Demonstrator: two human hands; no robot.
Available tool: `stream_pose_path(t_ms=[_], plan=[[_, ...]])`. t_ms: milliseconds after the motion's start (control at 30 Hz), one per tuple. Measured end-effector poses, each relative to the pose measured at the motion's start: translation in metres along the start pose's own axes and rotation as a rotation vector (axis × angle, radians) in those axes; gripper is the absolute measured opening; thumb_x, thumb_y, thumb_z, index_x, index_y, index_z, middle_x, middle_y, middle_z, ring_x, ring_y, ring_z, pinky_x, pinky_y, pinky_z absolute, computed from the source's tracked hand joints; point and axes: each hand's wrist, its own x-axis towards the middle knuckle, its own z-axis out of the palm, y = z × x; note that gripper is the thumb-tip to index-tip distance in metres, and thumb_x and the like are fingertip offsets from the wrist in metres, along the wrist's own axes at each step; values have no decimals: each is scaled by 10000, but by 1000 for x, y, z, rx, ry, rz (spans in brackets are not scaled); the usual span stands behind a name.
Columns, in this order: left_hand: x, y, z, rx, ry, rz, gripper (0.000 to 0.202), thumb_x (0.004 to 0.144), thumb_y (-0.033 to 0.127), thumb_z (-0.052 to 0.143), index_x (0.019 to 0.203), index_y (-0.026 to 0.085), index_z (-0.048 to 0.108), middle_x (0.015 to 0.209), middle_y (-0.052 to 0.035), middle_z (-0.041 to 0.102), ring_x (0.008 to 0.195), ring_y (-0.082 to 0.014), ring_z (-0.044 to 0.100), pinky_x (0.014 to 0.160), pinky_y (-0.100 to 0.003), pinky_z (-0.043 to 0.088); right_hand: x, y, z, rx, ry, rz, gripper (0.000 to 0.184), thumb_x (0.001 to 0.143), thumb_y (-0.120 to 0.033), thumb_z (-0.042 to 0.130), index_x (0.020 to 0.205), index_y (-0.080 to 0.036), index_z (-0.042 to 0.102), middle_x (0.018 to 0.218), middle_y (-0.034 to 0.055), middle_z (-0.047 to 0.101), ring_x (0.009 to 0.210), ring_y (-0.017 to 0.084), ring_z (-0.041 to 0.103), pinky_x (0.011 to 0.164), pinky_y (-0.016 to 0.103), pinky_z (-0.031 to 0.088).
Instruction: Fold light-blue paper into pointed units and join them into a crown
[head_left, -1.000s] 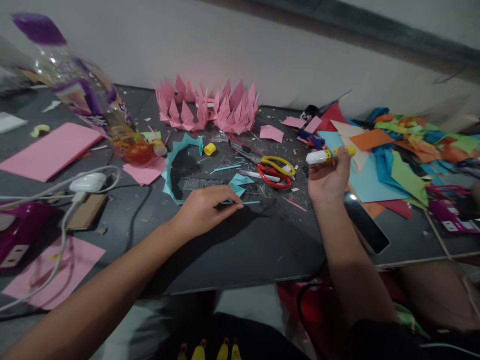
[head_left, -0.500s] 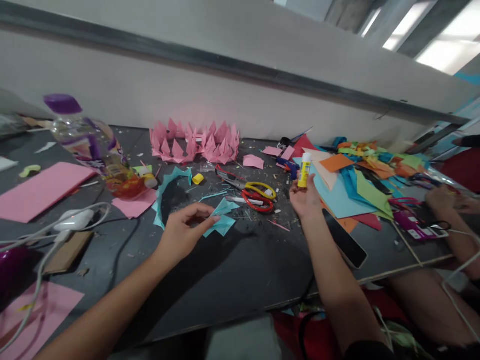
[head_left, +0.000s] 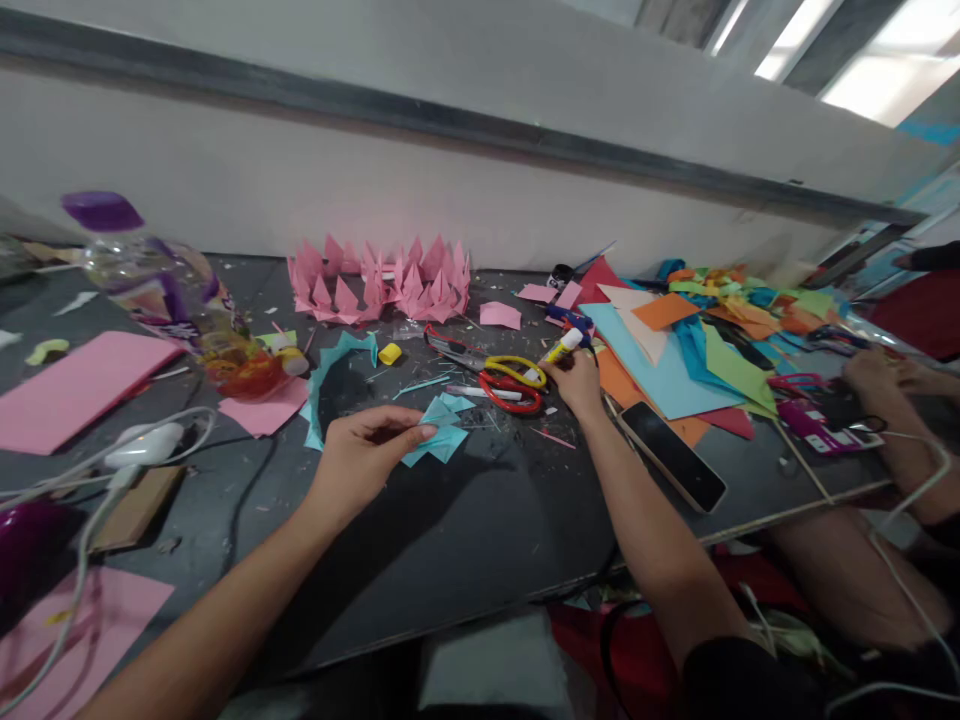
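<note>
My left hand (head_left: 367, 445) is closed, pinching a folded light-blue paper piece (head_left: 444, 440) just above the dark table. To the right, my right hand (head_left: 579, 385) grips a yellow glue stick (head_left: 564, 346), which now leans over to the right. A yellow cap (head_left: 390, 354) lies apart from it, beyond the left hand. Behind that hand a curved light-blue strip of folded points (head_left: 318, 385) rests on the table. Scissors (head_left: 511, 402) with red handles, and another pair with yellow handles, lie between my hands among paper scraps.
Pink folded-paper rings (head_left: 341, 300) stand near the wall. At left are a drink bottle (head_left: 180, 290), pink sheets (head_left: 82, 390) and a white cable with plug (head_left: 144, 445). Coloured papers (head_left: 660, 365) and a phone (head_left: 673, 457) lie right. Another person's hands (head_left: 874, 375) work at far right.
My right hand has lowered and moved left toward the scissors, and the glue stick has gone from upright to tilted. My left hand keeps the blue paper almost in place. The view has shifted slightly.
</note>
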Motion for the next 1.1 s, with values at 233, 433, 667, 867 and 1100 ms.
stream_pose_path(t_ms=[233, 433, 667, 867, 1100], plan=[[0, -2, 3, -25, 6, -68, 312, 507, 414, 792, 649, 158, 686, 596, -21, 651, 536, -130, 562, 502, -229, 458, 1, 1, 5, -137, -63, -74, 477, 615, -181, 681, 1078, -170, 564, 910, 96, 684, 813, 247, 651, 764, 405, 516], [3, -1, 2, -224, 83, -70, 262, 510, 332, 794, 638, 155, 648, 589, 14, 604, 549, -96, 532, 541, -202, 434, 1, 6, 4, -119, -98, -129, 533, 636, -148, 633, 1155, -138, 513, 968, 118, 675, 873, 237, 652, 760, 383, 533], [3, 2, 1, -313, 132, 64, 167, 576, 260, 742, 607, 165, 607, 654, 31, 568, 580, -70, 483, 547, -181, 395, -23, -40, -21, -57, 310, -405, 326, 736, -210, 561, 1060, -168, 546, 1103, 121, 550, 998, 218, 557, 873, 409, 462], [-4, 4, 2, -101, -31, 121, 178, 645, 267, 698, 590, 152, 574, 593, 25, 545, 553, -82, 457, 529, -205, 371, -97, -94, 10, 370, -493, -358, 310, 718, -391, 677, 973, -229, 607, 837, 30, 648, 732, 152, 608, 655, 289, 510], [-8, -2, 4, 270, -146, 301, 140, 771, 263, 636, 682, 159, 605, 695, 4, 630, 654, -117, 555, 625, -232, 411, -123, -96, 33, 471, -709, -189, 283, 734, -492, 639, 721, -208, 641, 716, 7, 657, 696, 156, 606, 664, 295, 493]])
